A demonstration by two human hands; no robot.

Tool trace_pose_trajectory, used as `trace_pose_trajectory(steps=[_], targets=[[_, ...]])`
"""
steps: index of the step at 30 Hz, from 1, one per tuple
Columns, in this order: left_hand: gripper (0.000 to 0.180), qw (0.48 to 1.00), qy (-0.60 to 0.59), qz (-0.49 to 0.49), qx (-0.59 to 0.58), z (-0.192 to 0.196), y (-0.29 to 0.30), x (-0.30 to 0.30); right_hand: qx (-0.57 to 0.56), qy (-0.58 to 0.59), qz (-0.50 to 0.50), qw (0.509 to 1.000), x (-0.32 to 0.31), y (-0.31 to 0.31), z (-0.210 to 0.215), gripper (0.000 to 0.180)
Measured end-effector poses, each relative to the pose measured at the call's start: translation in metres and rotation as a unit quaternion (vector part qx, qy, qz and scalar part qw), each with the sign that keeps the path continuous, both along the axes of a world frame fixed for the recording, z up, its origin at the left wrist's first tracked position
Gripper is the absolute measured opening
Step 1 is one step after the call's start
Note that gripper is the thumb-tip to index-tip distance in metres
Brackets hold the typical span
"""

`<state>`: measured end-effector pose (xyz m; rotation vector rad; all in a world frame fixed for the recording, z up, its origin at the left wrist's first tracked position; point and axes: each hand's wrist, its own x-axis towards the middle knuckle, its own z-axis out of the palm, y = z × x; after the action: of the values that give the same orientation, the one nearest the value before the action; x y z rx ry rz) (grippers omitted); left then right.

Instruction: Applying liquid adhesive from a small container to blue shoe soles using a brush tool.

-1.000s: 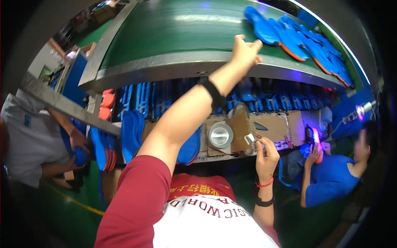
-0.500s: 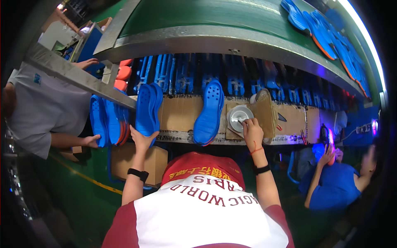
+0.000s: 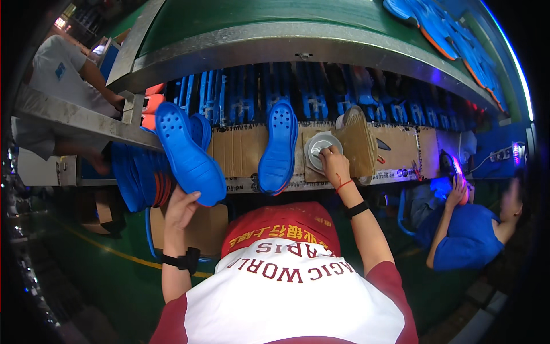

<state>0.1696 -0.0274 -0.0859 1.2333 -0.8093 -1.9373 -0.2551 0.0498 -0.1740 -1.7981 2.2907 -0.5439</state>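
My left hand point(image 3: 182, 207) grips the rounded lower end of a blue shoe sole point(image 3: 192, 157), thumb on its edge. The sole leans up and to the left, a row of small holes at its far end. Behind it, another blue sole point(image 3: 200, 131) is partly hidden. My right hand point(image 3: 331, 164) is closed over a white bowl point(image 3: 327, 139), fingertips inside its rim around a thin stick-like tool, mostly hidden. Between my hands, more blue soles with an orange-red edge point(image 3: 277, 152) lie stacked on the cardboard-covered bench point(image 3: 238, 150).
A cardboard piece point(image 3: 362, 146) stands right of the bowl. Blue and orange soles point(image 3: 140, 178) are stacked at left, beside a metal rail point(image 3: 74, 117). A green conveyor point(image 3: 246, 17) crosses above the bench. Co-workers are at left point(image 3: 57, 63) and right point(image 3: 467, 229).
My left hand has lifted the blue sole from the stack and tilted it leftward. My right hand stays at the bowl. The left co-worker's hand has left the soles. The view has shifted slightly.
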Motion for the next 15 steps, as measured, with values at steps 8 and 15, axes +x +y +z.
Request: trace_pose_trajectory(steps=[8,15], targets=[[0.062,0.984,-0.021,-0.046,-0.172,0.027,0.010,-0.117,-0.021,-0.021,-0.021,0.999,-0.001,0.005,0.025,0.010],[0.047,0.943,-0.077,-0.035,-0.321,0.042,0.013,-0.200,-0.150,-0.151,-0.037,0.976,-0.005,0.023,0.079,0.007]])
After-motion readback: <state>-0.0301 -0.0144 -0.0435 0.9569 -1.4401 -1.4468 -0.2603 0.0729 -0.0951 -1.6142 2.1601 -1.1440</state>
